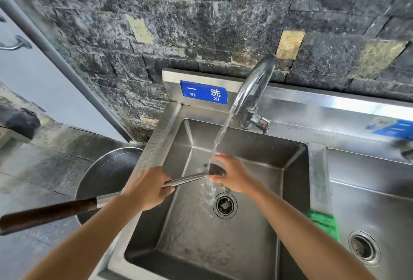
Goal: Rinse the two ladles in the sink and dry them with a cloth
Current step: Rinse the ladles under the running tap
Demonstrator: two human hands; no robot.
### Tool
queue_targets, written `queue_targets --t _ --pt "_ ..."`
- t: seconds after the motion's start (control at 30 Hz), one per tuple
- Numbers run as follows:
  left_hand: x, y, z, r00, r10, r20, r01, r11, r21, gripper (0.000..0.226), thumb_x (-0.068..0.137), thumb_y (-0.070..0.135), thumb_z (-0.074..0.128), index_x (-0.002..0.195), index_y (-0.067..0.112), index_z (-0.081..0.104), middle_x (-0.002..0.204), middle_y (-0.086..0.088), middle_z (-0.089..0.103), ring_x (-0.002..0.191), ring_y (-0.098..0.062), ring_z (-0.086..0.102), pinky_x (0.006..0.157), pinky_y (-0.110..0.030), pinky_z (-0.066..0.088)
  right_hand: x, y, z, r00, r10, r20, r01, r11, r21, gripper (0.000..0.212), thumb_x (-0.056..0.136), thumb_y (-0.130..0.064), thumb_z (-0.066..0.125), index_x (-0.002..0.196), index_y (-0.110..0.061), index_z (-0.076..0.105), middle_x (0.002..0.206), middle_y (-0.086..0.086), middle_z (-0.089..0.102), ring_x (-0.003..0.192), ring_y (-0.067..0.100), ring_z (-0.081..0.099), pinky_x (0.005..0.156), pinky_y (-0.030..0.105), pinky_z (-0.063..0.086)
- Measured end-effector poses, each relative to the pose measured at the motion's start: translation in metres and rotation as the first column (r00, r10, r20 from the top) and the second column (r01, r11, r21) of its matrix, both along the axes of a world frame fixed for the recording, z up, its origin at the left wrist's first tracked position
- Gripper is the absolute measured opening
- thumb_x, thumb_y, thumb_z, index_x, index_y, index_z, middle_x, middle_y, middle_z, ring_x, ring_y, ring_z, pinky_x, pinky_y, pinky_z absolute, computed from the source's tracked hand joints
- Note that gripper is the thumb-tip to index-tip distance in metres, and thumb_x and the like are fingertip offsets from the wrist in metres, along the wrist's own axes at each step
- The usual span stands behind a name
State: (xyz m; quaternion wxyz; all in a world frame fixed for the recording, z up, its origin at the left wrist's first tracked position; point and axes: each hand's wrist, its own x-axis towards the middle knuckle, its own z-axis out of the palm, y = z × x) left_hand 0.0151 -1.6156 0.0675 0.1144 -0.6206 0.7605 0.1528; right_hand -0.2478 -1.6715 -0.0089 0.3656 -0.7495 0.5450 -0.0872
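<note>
Rinsing underway: your left hand [148, 187] clenches the ladle [190, 178] shaft, right hand [232, 173] cups its bowl under water; next, turn it.

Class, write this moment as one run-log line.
step: rinsing | left hand: grips ladle handle | right hand: on its bowl under tap stream | green cloth: on sink divider, unused

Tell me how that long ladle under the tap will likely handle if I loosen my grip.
The ladle looks rigid: a straight metal shaft with a dark wooden handle. It is probably slippery, since tap water is running over the bowl. The left hand grips mid-shaft with the long handle sticking out behind, so it may tip backward.
</note>
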Motion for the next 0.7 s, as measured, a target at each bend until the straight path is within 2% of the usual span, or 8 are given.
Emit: queue_targets --t 0.07,0.27,0.37,0.43,0.5,0.57,0.63,0.7 --pt "0.003 0.007 -0.004 0.999 0.047 -0.005 -0.046 0.998 0.031 0.024 0.092 0.047 0.054 0.087 0.027 0.066 0.078 0.008 0.053 0.074 -0.017 0.056 0.063 -0.030 0.042 -0.015 0.005 0.000 0.996 -0.087 -0.024 0.088 0.995 0.053 0.069 0.089 -0.045 0.072 0.148 -0.018 0.048 0.151 0.002 0.051 0.139 0.020 0.047 0.117 0.036 0.034" --pt "0.002 0.024 -0.017 0.992 0.120 0.040 -0.123 0.989 0.085 0.023 0.097 0.039 0.045 0.094 0.025 0.064 0.090 -0.002 0.067 0.089 -0.025 0.065 0.071 -0.033 0.048 -0.064 -0.007 -0.002 0.916 -0.398 -0.056 0.402 0.907 0.124 0.046 0.092 -0.037 0.069 0.132 -0.013 0.065 0.126 0.006 0.072 0.117 0.022 0.066 0.106 0.036 0.049" --pt "-0.003 0.035 -0.022 0.981 0.161 0.106 -0.172 0.980 0.101 0.026 0.099 0.038 0.042 0.097 0.024 0.064 0.095 -0.001 0.069 0.093 -0.025 0.064 0.068 -0.031 0.039 -0.081 -0.017 0.014 0.832 -0.554 0.005 0.549 0.826 0.132 0.054 0.093 -0.039 0.067 0.139 -0.013 0.058 0.127 0.005 0.071 0.123 0.025 0.063 0.104 0.032 0.046" --pt "-0.001 0.042 -0.029 0.969 0.229 0.088 -0.240 0.961 0.139 0.027 0.098 0.039 0.042 0.096 0.024 0.064 0.091 0.000 0.070 0.092 -0.024 0.065 0.069 -0.032 0.042 -0.087 -0.026 0.029 0.802 -0.596 0.050 0.586 0.799 0.133 0.063 0.094 -0.041 0.064 0.148 -0.012 0.048 0.135 0.006 0.066 0.126 0.027 0.059 0.104 0.032 0.044" --pt "0.000 0.048 -0.037 0.950 0.309 0.053 -0.313 0.932 0.184 0.028 0.096 0.040 0.044 0.094 0.023 0.065 0.085 0.000 0.070 0.083 -0.023 0.066 0.070 -0.033 0.050 -0.089 -0.036 0.041 0.790 -0.609 0.076 0.600 0.792 0.114 0.063 0.094 -0.045 0.061 0.146 -0.012 0.046 0.133 0.007 0.066 0.124 0.030 0.059 0.101 0.037 0.046" --pt "-0.001 0.052 -0.041 0.931 0.363 0.027 -0.360 0.909 0.210 0.027 0.097 0.039 0.045 0.090 0.022 0.065 0.073 0.001 0.068 0.062 -0.017 0.064 0.060 -0.030 0.051 -0.088 -0.048 0.047 0.781 -0.621 0.073 0.615 0.784 0.088 0.049 0.093 -0.048 0.060 0.126 -0.012 0.055 0.113 0.008 0.068 0.110 0.031 0.063 0.082 0.036 0.048" --pt "-0.008 0.057 -0.040 0.918 0.396 0.006 -0.387 0.894 0.227 0.027 0.097 0.035 0.046 0.085 0.020 0.064 0.062 0.002 0.063 0.042 -0.011 0.056 0.045 -0.024 0.046 -0.088 -0.058 0.050 0.759 -0.647 0.073 0.641 0.762 0.092 0.040 0.092 -0.047 0.060 0.110 -0.011 0.058 0.097 0.007 0.066 0.097 0.030 0.065 0.068 0.032 0.042" --pt "-0.015 0.061 -0.042 0.902 0.432 -0.011 -0.415 0.874 0.252 0.026 0.097 0.031 0.045 0.080 0.019 0.062 0.059 0.002 0.060 0.036 -0.012 0.052 0.035 -0.021 0.039 -0.087 -0.065 0.049 0.734 -0.675 0.077 0.666 0.737 0.120 0.034 0.090 -0.040 0.060 0.107 -0.010 0.061 0.095 0.009 0.066 0.090 0.029 0.064 0.058 0.028 0.040"
